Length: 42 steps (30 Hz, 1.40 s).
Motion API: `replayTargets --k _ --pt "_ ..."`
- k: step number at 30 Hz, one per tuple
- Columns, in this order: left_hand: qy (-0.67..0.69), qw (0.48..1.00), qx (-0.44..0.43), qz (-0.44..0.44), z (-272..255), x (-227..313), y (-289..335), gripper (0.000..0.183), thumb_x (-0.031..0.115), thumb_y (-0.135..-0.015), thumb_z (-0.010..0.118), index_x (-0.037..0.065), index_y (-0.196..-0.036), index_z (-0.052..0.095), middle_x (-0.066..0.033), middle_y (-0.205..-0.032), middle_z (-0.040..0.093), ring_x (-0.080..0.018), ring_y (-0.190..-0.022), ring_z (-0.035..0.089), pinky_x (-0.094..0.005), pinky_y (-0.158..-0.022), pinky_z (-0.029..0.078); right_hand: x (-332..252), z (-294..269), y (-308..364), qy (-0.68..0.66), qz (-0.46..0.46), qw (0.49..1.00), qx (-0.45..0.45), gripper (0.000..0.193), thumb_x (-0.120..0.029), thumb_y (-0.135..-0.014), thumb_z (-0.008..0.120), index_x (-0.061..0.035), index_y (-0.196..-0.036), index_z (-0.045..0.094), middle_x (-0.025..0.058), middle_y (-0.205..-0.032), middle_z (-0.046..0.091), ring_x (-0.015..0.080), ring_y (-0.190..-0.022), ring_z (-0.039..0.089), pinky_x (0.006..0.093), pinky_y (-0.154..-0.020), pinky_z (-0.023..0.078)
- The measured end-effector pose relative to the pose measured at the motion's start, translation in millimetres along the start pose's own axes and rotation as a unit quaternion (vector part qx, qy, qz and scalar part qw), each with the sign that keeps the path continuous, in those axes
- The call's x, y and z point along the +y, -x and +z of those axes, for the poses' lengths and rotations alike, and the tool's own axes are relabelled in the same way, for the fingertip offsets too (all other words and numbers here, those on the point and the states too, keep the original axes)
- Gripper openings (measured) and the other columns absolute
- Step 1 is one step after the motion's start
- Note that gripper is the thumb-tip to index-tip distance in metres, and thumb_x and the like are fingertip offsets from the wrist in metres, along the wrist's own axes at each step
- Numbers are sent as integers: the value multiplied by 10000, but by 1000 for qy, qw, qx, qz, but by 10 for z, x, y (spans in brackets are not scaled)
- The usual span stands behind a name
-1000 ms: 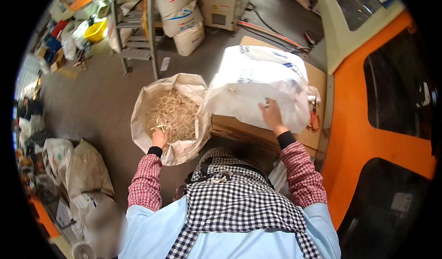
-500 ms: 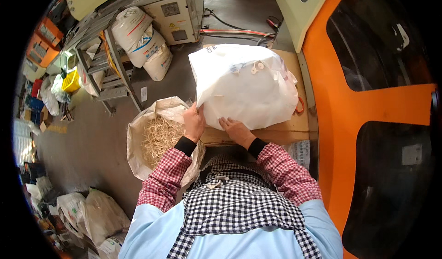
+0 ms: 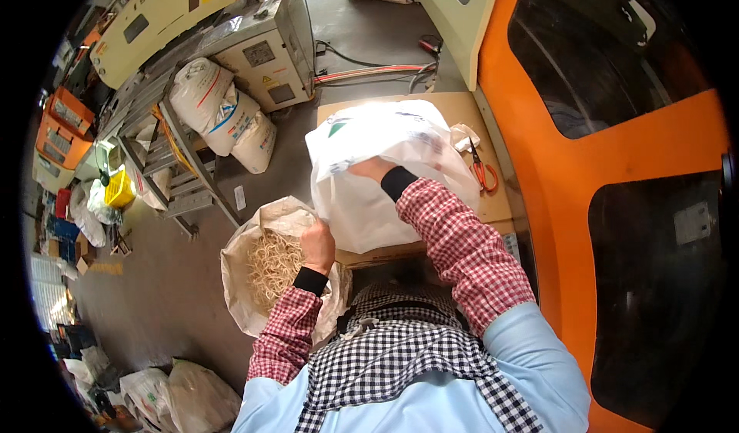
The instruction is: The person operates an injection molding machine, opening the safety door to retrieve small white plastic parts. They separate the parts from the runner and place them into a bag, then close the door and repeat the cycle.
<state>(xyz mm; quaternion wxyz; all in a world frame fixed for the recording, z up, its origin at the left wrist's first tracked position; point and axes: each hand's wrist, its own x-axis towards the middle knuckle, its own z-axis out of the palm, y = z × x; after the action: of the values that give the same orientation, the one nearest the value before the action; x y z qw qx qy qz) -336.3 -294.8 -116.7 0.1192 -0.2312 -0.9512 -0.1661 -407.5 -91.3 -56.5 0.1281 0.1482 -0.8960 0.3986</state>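
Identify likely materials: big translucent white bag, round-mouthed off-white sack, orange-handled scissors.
Big translucent white bag: thin plastic film, satin; soft creases, hazy see-through look.
Round-mouthed off-white sack: probably woven plastic, matte; stiff crumpled rim, weave too small to confirm.
Orange-handled scissors: likely plastic handles, dark metal blades; judged by colour, finish unclear.

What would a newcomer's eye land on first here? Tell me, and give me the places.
Probably the bright orange machine with dark windows, filling the right side of the view. Next, the big white translucent bag in the middle, on a brown surface, with orange-handled scissors to its right. Left of the bag, an open sack shows a tangle of pale curly pieces.
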Motion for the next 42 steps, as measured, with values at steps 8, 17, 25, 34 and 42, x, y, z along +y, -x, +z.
replayTargets --k 8,17,25,34,42 --pt "105 991 -31 -78 -263 87 95 440 277 -863 563 -76 -1103 458 -247 -782 603 -401 -684 599 -436 -565 477 201 366 1513 79 176 976 -98 464 -115 -777 567 -16 -1211 433 265 -1232 402 419 -1102 443 452 -936 380" --pt "115 949 -103 274 -373 721 411 814 183 -764 656 -89 -1356 169 -332 -1373 190 -452 -1294 196 -484 -1053 209 1551 122 2631 248 245 930 -121 339 -176 -788 527 8 -1073 548 226 -1137 514 354 -1059 488 422 -894 406" --pt "338 842 -182 378 -506 1948 -77 530 125 -807 615 -38 -1261 396 -245 -1205 442 -398 -1101 443 -413 -933 375 -28 -245 2659 154 211 959 107 273 -191 -829 520 -1 -1025 541 156 -939 571 332 -851 569 405 -735 471" --pt "411 627 -348 563 -651 2985 490 236 99 -842 593 -8 -1048 548 -185 -1131 452 -355 -1013 489 -415 -819 440 -3189 -1212 4619 678 326 280 597 276 -48 -822 494 39 -1081 539 202 -1014 562 357 -928 526 457 -814 402" --pt "423 514 -316 676 -822 3262 499 205 45 -805 612 8 -1006 597 -166 -1100 512 -318 -947 553 -380 -762 480 -3652 -1330 5185 548 296 117 774 233 -172 -933 432 24 -1056 460 125 -874 513 221 -769 523 331 -673 422"
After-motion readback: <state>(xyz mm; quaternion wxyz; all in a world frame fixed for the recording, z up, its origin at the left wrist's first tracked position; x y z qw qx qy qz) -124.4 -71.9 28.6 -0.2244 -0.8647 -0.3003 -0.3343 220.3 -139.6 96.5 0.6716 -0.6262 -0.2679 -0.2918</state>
